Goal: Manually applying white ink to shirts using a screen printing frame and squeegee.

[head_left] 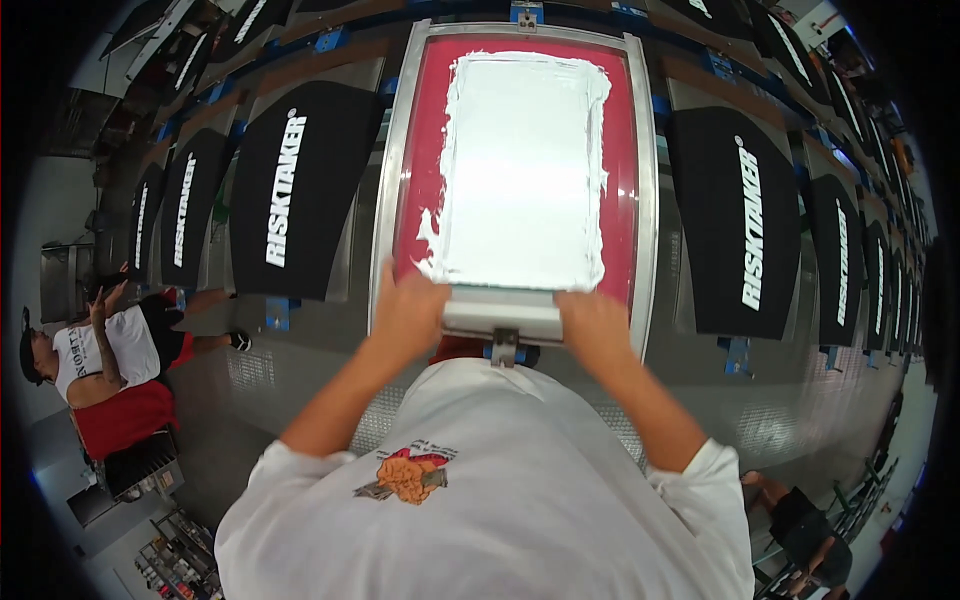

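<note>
Left hand (pixel 412 312), mine, fingers curled about one end of a pale squeegee (pixel 503 319); right hand (pixel 594 325), mine, closed likewise on the other; squeegee at six o'clock within the metal-framed red screen (pixel 620 190); white ink (pixel 525 170) spread twelve o'clock of it; black printed fabric (pixel 715 215) at nine and three.

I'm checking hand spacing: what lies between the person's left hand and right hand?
In the head view, a pale grey bar spans the gap between the left hand and the right hand, just below the white layer.
</note>
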A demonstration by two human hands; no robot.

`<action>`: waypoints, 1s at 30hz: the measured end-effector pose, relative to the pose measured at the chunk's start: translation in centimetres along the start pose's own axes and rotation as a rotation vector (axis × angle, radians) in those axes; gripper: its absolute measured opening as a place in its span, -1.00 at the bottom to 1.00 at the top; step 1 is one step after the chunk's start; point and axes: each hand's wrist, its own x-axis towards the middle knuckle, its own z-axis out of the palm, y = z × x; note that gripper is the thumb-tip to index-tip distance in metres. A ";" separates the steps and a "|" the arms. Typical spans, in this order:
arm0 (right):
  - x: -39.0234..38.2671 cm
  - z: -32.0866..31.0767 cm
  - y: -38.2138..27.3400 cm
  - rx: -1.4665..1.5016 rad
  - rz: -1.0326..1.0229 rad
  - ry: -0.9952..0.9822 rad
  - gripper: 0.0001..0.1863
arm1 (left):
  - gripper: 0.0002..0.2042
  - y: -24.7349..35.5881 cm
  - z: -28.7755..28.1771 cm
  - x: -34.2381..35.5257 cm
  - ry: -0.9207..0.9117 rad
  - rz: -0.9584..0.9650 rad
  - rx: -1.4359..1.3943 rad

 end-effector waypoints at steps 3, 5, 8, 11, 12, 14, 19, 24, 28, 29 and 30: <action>1.6 1.7 0.9 -0.004 -0.008 0.206 -0.81 | -0.87 -1.5 3.1 1.3 0.168 -0.020 -0.099; 6.6 2.0 4.0 -0.041 0.003 0.323 -0.78 | -0.76 -5.1 5.2 6.1 0.303 0.037 -0.083; 19.5 -0.6 10.6 -0.141 0.151 0.286 -0.70 | -0.73 -12.1 7.2 19.6 0.318 0.070 0.069; 27.6 -5.5 14.2 -0.232 0.242 0.122 -0.72 | -0.77 -14.1 2.7 29.8 0.080 -0.086 0.083; 27.5 -6.1 13.4 -0.180 0.215 0.097 -0.74 | -0.79 -15.0 1.9 30.2 0.012 -0.110 0.026; 24.0 -6.9 11.4 -0.104 0.244 -0.029 -0.75 | -0.76 -12.6 -0.9 26.4 -0.093 -0.089 -0.009; 1.6 -1.6 0.5 0.086 0.267 -0.200 -0.57 | -0.81 -2.2 0.0 3.0 -0.075 -0.022 -0.103; 4.8 2.2 3.7 0.043 0.076 0.239 -0.60 | -0.85 -3.6 4.8 4.9 0.073 -0.075 -0.065; 20.0 -0.8 12.4 -0.149 0.171 0.226 -0.55 | -0.80 -11.3 6.7 21.6 0.098 -0.033 0.044; 23.8 -3.0 12.8 -0.197 0.261 0.120 -0.57 | -0.76 -13.0 6.5 24.9 0.167 -0.078 0.084; 25.8 -3.9 15.1 -0.241 0.173 0.238 -0.69 | -0.74 -13.3 4.6 28.8 0.009 -0.133 0.138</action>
